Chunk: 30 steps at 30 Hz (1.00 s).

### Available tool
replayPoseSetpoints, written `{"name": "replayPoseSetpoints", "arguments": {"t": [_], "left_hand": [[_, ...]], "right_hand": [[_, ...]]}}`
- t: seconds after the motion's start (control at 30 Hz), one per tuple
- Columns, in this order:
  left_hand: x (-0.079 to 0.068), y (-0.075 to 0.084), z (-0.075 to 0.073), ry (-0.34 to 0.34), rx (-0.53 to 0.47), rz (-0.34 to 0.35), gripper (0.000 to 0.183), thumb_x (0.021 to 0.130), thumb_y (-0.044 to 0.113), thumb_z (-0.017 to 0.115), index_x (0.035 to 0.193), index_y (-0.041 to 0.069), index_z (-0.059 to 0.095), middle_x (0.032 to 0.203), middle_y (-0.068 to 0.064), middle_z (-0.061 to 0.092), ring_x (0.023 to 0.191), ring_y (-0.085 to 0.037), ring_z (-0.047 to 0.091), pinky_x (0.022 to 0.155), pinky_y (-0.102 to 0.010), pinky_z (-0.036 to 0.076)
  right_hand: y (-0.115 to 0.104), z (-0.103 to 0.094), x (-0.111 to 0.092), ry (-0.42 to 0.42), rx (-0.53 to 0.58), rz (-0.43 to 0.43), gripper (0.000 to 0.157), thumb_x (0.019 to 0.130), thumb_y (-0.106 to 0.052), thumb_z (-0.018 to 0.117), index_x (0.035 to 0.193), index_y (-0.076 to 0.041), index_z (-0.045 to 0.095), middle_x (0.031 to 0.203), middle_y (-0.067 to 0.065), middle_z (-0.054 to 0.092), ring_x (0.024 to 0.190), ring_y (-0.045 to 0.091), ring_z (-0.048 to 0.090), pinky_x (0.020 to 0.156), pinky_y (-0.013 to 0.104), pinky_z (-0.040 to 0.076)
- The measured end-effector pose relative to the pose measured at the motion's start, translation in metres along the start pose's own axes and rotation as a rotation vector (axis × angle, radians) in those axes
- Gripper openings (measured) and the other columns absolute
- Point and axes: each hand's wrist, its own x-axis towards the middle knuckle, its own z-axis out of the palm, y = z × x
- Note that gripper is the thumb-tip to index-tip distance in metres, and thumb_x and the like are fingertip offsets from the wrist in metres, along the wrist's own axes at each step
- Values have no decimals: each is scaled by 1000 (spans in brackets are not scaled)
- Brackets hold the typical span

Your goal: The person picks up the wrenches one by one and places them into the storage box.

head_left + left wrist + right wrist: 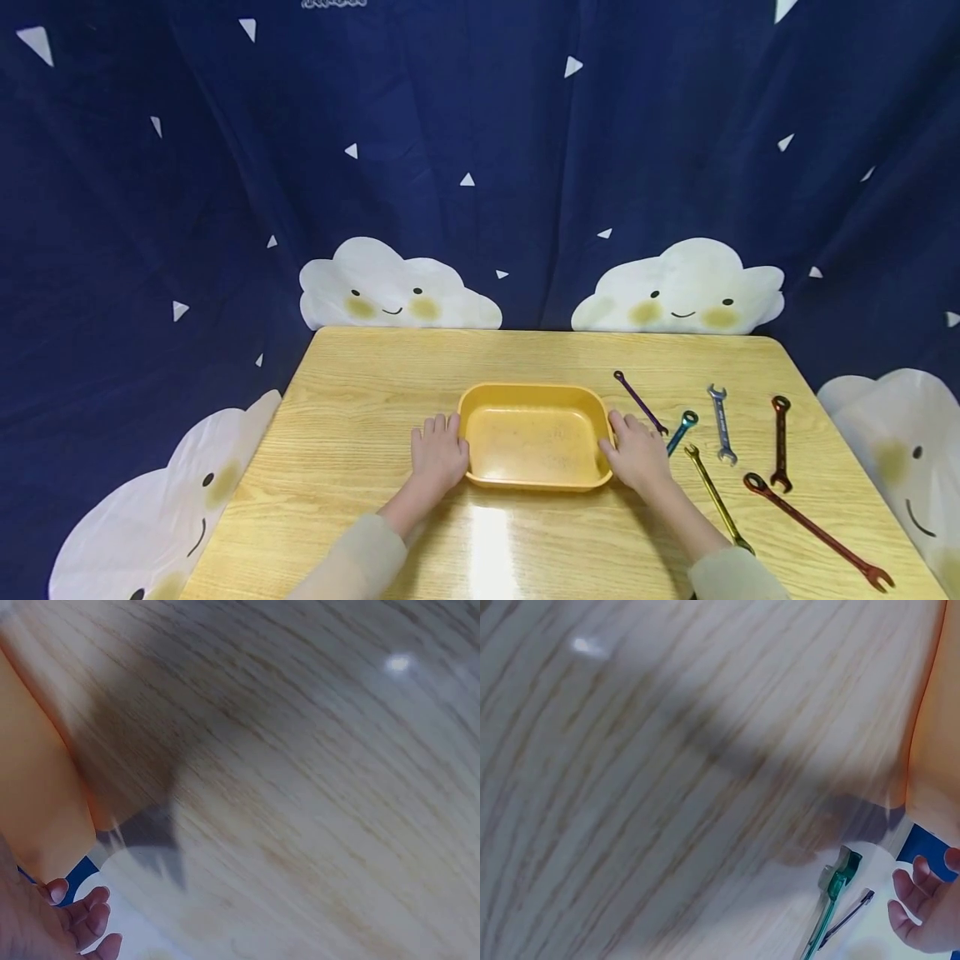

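A shallow yellow plastic tray (536, 484) sits mid-table between both hands, its inside bare. My left hand (437, 454) grips its left end, thumb at the near corner and fingers along the outer side. At the opposite end my right hand (639, 452) holds the tray in the same way. The left wrist view shows the curled fingers of the left hand (37, 922) beside the tray wall (34, 765). In the right wrist view the right hand (930, 919) is at the lower right, by the tray wall (939, 765).
Right of the tray lie several wrenches: purple (640, 402), teal (679, 434) partly behind the right hand, yellow-green (717, 500), silver-blue (722, 425), short dark red (781, 443) and long red (817, 532). A dark blue curtain (465, 100) with clouds surrounds the wooden table (352, 375).
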Motion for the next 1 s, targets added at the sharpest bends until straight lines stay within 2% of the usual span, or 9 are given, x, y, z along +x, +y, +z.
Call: {"name": "replayPoseSetpoints", "arguments": {"t": [0.23,0.73,1.0], "left_hand": [[-5,0,2,16,21,5,28,87,25,43,110,10,47,96,-9,49,90,-28,45,76,-46,35],[-16,0,1,17,32,4,22,86,24,42,102,10,45,88,-7,45,85,-27,44,71,-43,35],[-21,1,-1,13,17,-1,25,87,24,43,107,9,46,91,-8,47,88,-29,45,72,-45,35]], "right_hand": [[-3,-3,-5,-10,-18,5,36,84,-31,54,111,-7,49,99,16,55,90,34,55,72,54,39],[-5,-1,-14,-1,-16,8,34,83,-29,56,108,-7,51,93,12,54,85,31,55,67,51,40],[-6,-1,-18,14,1,10,36,83,-29,56,111,-6,51,94,13,55,86,32,56,68,52,40]]}}
